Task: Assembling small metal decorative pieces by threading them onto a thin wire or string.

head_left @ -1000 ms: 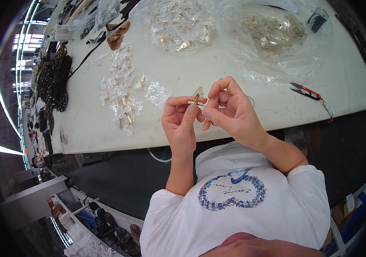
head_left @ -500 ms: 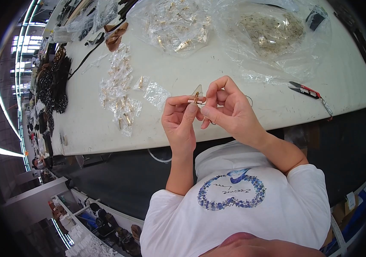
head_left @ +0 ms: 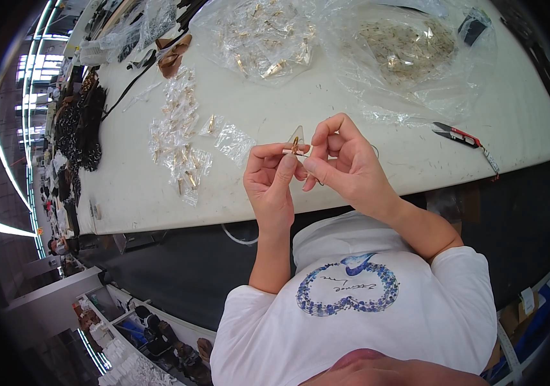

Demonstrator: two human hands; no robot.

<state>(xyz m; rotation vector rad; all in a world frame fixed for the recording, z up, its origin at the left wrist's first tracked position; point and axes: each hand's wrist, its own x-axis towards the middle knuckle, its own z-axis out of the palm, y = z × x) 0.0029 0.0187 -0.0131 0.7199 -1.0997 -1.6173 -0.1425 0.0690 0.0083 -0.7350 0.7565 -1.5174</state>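
My left hand (head_left: 271, 183) is closed in a pinch, thumb against fingers, on a small gold metal piece (head_left: 296, 143). A clear plastic corner sticks up behind that piece. Close beside it, my right hand (head_left: 345, 161) has thumb and fingertips pressed together on a thin dark cord; part of the cord (head_left: 376, 151) curves out behind the hand. Where cord and metal meet is too small to make out. Left of my hands lie a flat clear bag (head_left: 235, 143), a small bag with a gold piece (head_left: 212, 125), and a heap of similar bagged gold pieces (head_left: 181, 151).
A large clear bag of gold pieces (head_left: 265, 38) and another filled with fine tangled strands (head_left: 410, 48) lie farther back on the white table (head_left: 326, 219). Red-handled thread snips (head_left: 458, 135) rest at the right. Dark material (head_left: 82, 122) piles up along the left edge.
My right hand has shifted very slightly to the right. Otherwise the hold of both hands looks the same.
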